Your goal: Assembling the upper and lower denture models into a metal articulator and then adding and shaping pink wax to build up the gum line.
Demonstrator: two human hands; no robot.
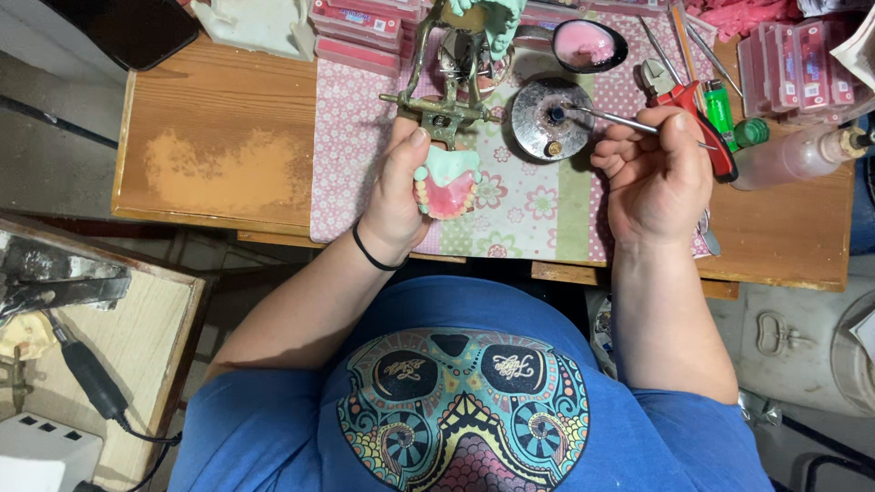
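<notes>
Left hand [398, 187] clamped on denture model [447, 182]; right hand [658, 173] gripped thin metal tool [611, 117], tip at burner [550, 118]; best heated briefly, model steady.

Free room: the bare wooden table [219, 146] left of the floral mat [529, 205] is unobstructed from front edge to back. On the mat, the front strip between the left hand [398, 187] and right hand [656, 178] is open.

Obstacles: the brass articulator [447, 87] stands upright at mid-mat, with the round metal dish [551, 118] just beside it on the right. A pink-lined bowl [588, 46] sits behind the dish. Stacked pink boxes [360, 27] block the rear left of the mat. To the right, red-handled pliers [697, 109], a green lighter [720, 107] and a clear bottle [793, 157] lie close together, leaving little passage there.
</notes>
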